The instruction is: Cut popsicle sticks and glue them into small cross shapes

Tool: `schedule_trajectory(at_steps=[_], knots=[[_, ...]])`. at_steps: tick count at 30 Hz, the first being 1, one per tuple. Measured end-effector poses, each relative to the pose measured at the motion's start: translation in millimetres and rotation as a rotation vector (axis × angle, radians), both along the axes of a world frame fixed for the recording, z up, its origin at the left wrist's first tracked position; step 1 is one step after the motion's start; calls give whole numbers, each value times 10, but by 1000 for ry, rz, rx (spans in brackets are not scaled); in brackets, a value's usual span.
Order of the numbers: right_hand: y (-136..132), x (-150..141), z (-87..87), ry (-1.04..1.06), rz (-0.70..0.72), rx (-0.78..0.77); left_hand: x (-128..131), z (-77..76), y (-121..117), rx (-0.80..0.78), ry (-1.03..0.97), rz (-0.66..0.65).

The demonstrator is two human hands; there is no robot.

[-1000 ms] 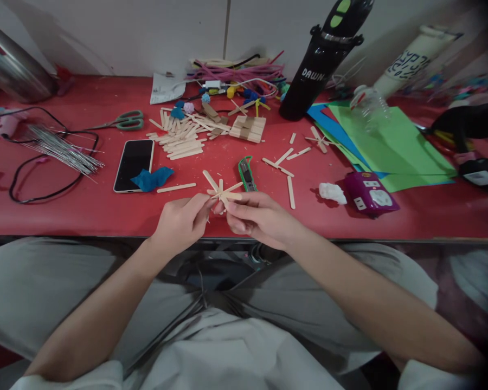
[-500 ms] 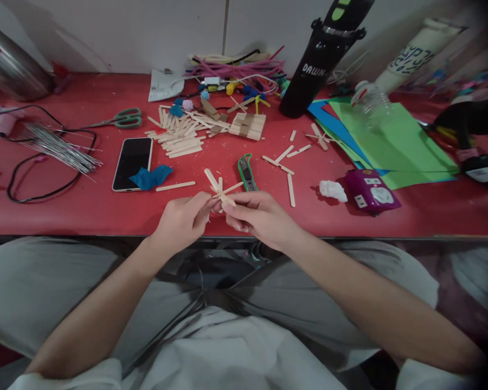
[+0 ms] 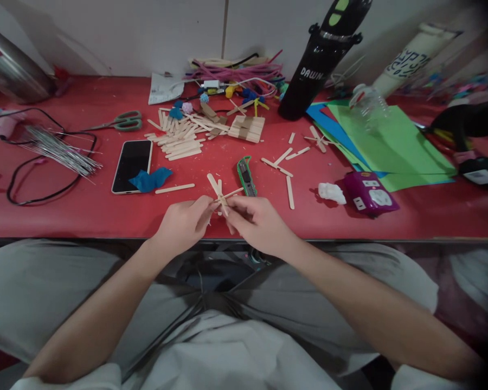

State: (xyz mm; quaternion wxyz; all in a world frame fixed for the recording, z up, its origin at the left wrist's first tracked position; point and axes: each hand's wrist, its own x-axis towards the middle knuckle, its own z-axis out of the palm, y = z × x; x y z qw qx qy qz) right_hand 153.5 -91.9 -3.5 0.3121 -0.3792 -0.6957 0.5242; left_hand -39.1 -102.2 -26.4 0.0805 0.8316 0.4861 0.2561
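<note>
Near the front edge of the red table, several wooden craft sticks crossed into a star [image 3: 219, 188] are pinched between my two hands. My left hand [image 3: 186, 221] has its thumb and forefinger closed on the left side of the star. From the right, my right hand [image 3: 258, 221] grips it with thumb and fingers; parts of the lower sticks are hidden by the fingers. Just beyond my right hand lies a green box cutter [image 3: 246, 176]. A single craft stick [image 3: 174, 188] rests to the left of the star, and another stick [image 3: 290, 193] to the right.
A pile of craft sticks [image 3: 183, 135] lies behind, near a phone [image 3: 132, 165] and scissors [image 3: 128, 121]. Metal wires [image 3: 63, 150] are at left. To the right are another stick star [image 3: 318, 140], a purple box [image 3: 370, 193], green paper [image 3: 406, 146] and a tall black bottle [image 3: 309, 70].
The star of sticks has turned slightly in my hands, its upper stick shifting a little right. My right fingers and thumb have changed their hold on it.
</note>
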Motion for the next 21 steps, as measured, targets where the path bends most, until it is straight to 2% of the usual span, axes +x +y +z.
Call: schedule_trajectory(at_steps=[4,7,10,12,14,17,21], knots=[[125,105,133,28,0,-101,-47,111,8,-99,-87,27],[379,309,234,1,-200,10,-136,215,16,-93,-148,70],[827,593,240,-133,-380,157,-226,281,21,-70,-152,87],[1207,780,192,-331,-521,240,-267,297,19,-60,-130,105],[1590,929,132,-557,-680,229,-293,303,11,-56,-92,105],[2037,1047,74,-659,-718,241,-330,319,-21,-62,-30,112],[2330,1024,109,-741,-784,406,-468,359,-100,-45,54,88]])
